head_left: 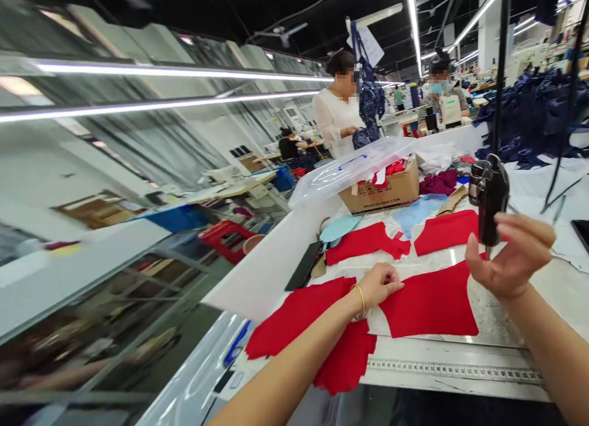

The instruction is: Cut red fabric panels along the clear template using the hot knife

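Note:
My left hand (381, 283), with a gold bangle at the wrist, is closed at the upper left corner of a flat red fabric piece (432, 300), thumb and fingertips pinching its edge. My right hand (518, 254) is raised over the right end of that piece, thumb and fingers apart. Between them, the lower end of a black tool (492, 196) with a pointed tip hangs from a black rod; the fingers do not look wrapped round it. More red fabric (299, 312) lies under and beside my left forearm, partly hidden by it.
Further red pieces (359, 242) lie behind, near a cardboard box (386, 193) under a clear plastic lid (350, 165). A ruler strip (451, 369) runs along the table's front edge. A dark blue fabric heap (529, 113) sits back right. A co-worker (338, 116) stands beyond the table.

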Demonstrator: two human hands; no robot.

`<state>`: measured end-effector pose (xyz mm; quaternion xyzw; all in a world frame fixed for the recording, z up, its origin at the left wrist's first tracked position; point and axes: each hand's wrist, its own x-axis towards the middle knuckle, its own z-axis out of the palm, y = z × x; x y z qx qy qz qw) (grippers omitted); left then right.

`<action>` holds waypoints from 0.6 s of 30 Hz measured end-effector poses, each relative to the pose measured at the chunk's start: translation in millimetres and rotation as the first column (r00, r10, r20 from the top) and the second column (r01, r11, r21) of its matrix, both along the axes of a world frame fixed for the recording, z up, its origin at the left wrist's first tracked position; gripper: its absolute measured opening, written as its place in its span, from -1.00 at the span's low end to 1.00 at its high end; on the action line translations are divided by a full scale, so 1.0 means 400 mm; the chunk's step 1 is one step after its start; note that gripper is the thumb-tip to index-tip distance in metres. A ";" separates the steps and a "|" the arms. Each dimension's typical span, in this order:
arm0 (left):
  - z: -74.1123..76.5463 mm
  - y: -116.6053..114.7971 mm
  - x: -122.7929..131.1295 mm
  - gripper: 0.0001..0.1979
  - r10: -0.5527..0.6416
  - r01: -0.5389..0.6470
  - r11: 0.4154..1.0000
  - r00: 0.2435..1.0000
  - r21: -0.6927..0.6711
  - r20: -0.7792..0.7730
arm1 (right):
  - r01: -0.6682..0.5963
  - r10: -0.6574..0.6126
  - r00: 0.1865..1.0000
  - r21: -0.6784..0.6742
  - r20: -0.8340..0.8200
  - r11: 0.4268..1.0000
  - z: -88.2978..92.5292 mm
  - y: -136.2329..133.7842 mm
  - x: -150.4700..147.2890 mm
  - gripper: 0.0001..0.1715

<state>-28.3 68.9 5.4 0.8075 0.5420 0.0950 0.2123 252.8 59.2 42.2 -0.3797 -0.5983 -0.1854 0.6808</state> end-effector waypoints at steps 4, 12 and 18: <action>0.040 -0.009 -0.009 -0.69 -0.006 0.016 0.994 0.996 -0.112 0.086 | -0.383 0.464 0.805 -0.272 0.370 0.883 -0.041 -0.030 -0.084 -0.70; 0.126 -0.041 -0.070 -0.70 -0.017 0.019 0.998 0.999 -0.055 0.046 | -0.243 0.613 0.625 -0.626 0.483 0.741 -0.182 0.069 -0.068 -0.83; 0.184 -0.085 -0.189 -0.91 0.118 -0.083 0.969 0.982 0.231 -0.145 | -0.397 0.630 0.656 -0.519 0.416 0.757 -0.150 0.068 -0.079 -0.72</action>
